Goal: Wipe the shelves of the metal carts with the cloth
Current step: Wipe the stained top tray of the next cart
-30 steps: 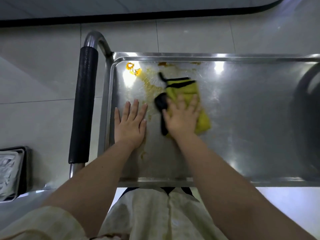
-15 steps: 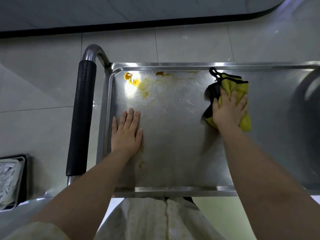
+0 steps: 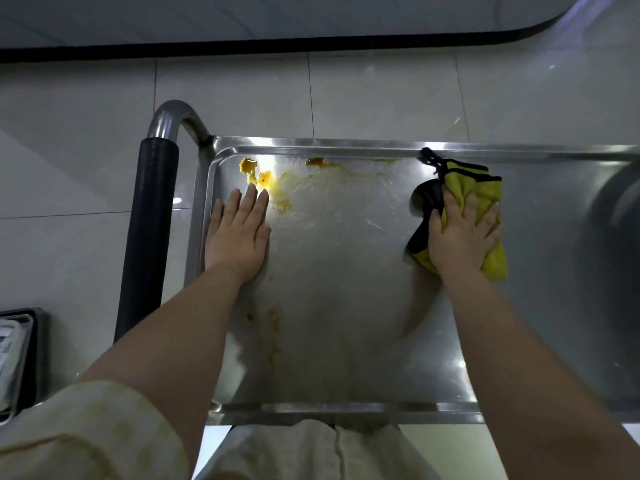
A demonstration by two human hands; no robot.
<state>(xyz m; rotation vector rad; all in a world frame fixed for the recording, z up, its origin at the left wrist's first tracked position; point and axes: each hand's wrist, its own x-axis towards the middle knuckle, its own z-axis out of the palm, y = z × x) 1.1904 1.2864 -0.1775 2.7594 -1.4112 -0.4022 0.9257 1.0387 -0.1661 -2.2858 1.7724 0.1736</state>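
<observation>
Head view, looking straight down on the top shelf [image 3: 346, 306] of a stainless steel cart. It is a shallow tray shape with a raised rim and runs out of frame to the right. The cart handle [image 3: 149, 237], a metal tube with a black foam grip, runs along the shelf's left end.

Left hand [image 3: 239, 237]: palm flat on the shelf near the left rim, fingers straight and close together, grasping nothing.

Right hand [image 3: 462, 237]: flat on top of the cloth [image 3: 483, 188], fingers straight and slightly spread. It presses the cloth down onto the metal, not curled round it.

The cloth is yellow with black edging, bunched up, and lies on the shelf right of centre toward the far side. Its black cord loop [image 3: 429, 160] reaches the far rim.

An orange-yellow stain [image 3: 266, 183] sits in the far-left corner, just beyond the left fingertips, smearing rightward along the far edge. A smaller orange blob [image 3: 315, 162] lies against the far rim. Faint brownish spots [image 3: 273, 323] lie nearer, beside the left forearm. The metal between the hands looks streaky and wet.

Around the cart is a pale tiled floor [image 3: 69, 168]. At the left edge is part of a dark tray [image 3: 31, 358]; its contents are unclear. A cream sleeve [image 3: 86, 427] covers the left upper arm, and a light garment [image 3: 311, 452] shows below the near rim.
</observation>
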